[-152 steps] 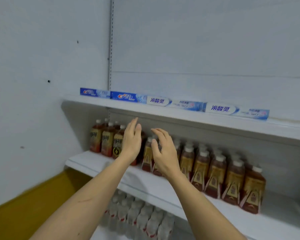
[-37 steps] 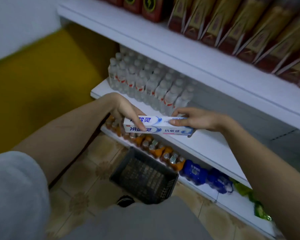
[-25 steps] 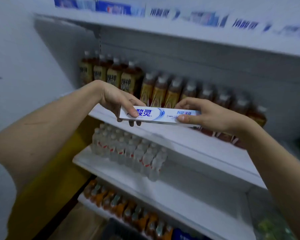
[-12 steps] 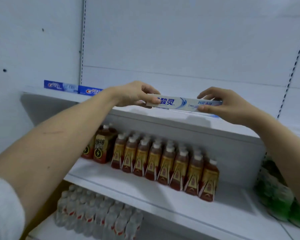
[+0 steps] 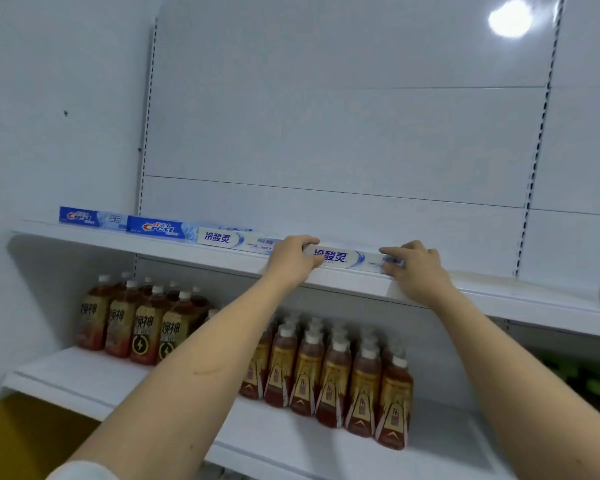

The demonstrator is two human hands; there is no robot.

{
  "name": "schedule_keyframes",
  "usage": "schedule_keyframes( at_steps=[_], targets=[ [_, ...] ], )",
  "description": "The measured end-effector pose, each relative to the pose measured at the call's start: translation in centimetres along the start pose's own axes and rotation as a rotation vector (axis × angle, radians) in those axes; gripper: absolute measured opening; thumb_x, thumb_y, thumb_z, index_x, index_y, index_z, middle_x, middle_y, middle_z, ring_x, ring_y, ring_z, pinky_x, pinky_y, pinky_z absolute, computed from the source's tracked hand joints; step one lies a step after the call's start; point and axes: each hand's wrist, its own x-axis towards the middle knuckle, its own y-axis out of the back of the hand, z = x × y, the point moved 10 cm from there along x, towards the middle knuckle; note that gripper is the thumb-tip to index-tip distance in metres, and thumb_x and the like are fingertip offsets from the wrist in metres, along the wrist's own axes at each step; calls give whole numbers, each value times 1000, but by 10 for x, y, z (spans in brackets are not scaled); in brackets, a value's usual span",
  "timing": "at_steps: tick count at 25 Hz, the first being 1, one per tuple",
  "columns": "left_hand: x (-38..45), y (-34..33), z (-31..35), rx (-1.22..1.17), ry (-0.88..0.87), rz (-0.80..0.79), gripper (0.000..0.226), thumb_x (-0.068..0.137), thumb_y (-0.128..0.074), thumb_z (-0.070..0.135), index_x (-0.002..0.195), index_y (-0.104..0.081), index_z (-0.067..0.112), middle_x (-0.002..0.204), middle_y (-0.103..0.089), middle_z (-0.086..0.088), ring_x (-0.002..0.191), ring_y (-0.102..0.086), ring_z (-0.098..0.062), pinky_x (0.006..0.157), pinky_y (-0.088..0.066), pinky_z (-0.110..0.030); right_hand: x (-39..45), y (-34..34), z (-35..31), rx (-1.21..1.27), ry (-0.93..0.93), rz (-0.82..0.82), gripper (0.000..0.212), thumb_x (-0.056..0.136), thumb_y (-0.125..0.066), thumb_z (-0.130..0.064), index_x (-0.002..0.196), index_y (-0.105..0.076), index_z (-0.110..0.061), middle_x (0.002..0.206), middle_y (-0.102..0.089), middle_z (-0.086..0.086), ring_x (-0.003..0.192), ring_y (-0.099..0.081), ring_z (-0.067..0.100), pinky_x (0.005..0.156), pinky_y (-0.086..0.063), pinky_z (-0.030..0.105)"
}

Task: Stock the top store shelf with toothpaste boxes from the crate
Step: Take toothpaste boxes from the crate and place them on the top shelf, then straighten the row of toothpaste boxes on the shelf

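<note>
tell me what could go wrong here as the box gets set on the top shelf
The white toothpaste box sits right at the front lip of the top shelf, so it might tip off when the left hand and right hand let go. Sliding it left could nudge the neighbouring white box.

The white-and-blue cardboard toothpaste box (image 5: pixel 347 257) isn't hovering anymore, it's now sitting on the white top shelf (image 5: pixel 201 256), at 3 o'clock of the other boxes. Left hand (image 5: pixel 291 259) and right hand (image 5: pixel 417 268) are still gripping its ends.
</note>
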Motion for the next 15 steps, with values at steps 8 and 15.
schedule_keyframes(
  at_steps=[8,15],
  targets=[
    [-15,28,-4,45,-58,-2,45,94,-61,22,137,-51,18,134,-57,-7,118,-55,-21,98,-42,-28,-17,4,-8,-241,-60,-34,44,103,-30,-41,145,-39,-30,145,-39,-1,130,-33,29,102,-32,47],
    [-27,102,-51,45,97,22,44,95,-57,40,135,-50,24,135,-56,-1,123,-51,-17,95,-40,-28,-22,-18,-161,167,180,-3,45,105,-34,-32,144,-41,-13,149,-38,5,135,-33,25,108,-28,36]
  ],
)
